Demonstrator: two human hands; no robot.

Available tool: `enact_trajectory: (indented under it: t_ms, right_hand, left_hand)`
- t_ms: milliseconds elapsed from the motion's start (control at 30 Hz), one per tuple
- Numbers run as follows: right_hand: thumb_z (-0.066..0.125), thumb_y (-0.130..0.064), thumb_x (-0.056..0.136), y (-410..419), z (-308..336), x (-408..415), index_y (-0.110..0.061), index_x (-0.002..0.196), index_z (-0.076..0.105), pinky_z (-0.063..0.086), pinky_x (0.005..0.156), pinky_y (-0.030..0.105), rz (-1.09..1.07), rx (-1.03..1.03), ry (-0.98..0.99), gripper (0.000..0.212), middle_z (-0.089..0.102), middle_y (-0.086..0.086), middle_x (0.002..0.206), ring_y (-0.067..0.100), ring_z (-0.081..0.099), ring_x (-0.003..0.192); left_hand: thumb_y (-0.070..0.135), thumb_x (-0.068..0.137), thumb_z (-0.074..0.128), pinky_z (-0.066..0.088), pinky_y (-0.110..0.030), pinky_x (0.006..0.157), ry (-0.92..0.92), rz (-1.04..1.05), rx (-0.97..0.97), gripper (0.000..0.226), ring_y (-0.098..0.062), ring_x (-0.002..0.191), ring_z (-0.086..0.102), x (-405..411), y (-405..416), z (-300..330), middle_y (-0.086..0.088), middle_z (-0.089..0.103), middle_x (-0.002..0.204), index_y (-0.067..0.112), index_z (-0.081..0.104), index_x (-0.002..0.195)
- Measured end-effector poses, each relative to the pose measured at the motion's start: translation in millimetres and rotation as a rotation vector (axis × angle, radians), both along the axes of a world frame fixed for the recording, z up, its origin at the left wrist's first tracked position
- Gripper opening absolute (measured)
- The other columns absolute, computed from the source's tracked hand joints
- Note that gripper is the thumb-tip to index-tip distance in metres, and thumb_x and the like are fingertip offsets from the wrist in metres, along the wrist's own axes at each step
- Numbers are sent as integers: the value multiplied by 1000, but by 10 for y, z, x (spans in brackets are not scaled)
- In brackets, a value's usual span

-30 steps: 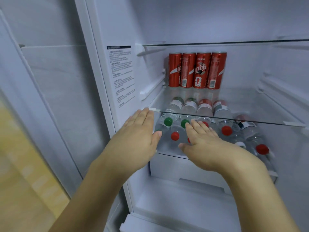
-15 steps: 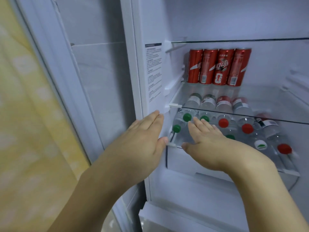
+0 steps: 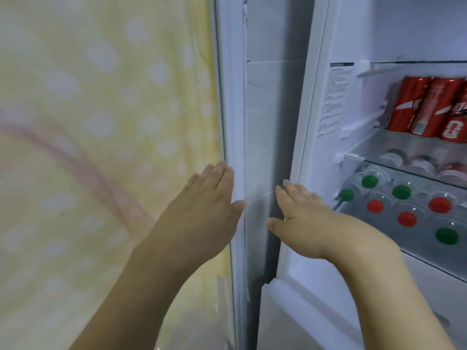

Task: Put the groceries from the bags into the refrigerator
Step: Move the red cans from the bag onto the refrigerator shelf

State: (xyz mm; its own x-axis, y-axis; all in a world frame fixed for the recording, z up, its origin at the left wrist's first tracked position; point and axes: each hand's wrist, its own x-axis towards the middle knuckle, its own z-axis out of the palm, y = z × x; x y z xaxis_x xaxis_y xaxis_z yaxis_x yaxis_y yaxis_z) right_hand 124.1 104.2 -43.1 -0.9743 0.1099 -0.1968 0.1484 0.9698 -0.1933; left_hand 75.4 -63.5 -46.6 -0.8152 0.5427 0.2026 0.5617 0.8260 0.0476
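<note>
Red cans (image 3: 429,108) stood upright in a row at the back of the refrigerator's (image 3: 313,102) glass shelf (image 3: 374,145). Below it, clear bottles (image 3: 404,210) lay on their sides, green and red caps facing the front edge. The left hand (image 3: 209,205) was flat, fingers straight, at the edge of the open door (image 3: 233,109). The right hand (image 3: 308,221) was flat too, holding nothing, in front of the refrigerator's left wall edge. Yellow dotted cloth (image 3: 101,122) hung left of the door.

Cans (image 3: 429,109) on upper shelf (image 3: 404,150); bottles (image 3: 404,205) lying beneath; door (image 3: 235,122) left of compartment; curtain (image 3: 101,122) further left.
</note>
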Motion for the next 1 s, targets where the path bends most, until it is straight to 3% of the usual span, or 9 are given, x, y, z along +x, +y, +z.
enact_trajectory:
  t_ms: [533, 1000]
  right_hand:
    - [24, -41, 106, -1498, 66, -178, -17, 155, -14, -9, 118, 32, 383, -21, 3, 67, -27, -2, 160, 15, -22, 148]
    - [25, -38, 106, -2273, 115, -72, -16, 155, -13, -9, 121, 34, 668, -10, 35, 66, -26, -1, 160, 15, -21, 148]
  left_hand:
    - [46, 106, 19, -8, -31, 123, -57, 433, -19, 66, -12, 151, -17, 513, -1585, 75, 2, -21, 164, 17, -13, 157]
    - [45, 106, 18, -7, -31, 122, -95, 687, -10, 66, -13, 151, -15, 972, -2210, 118, 1, -21, 164, 16, -13, 157]
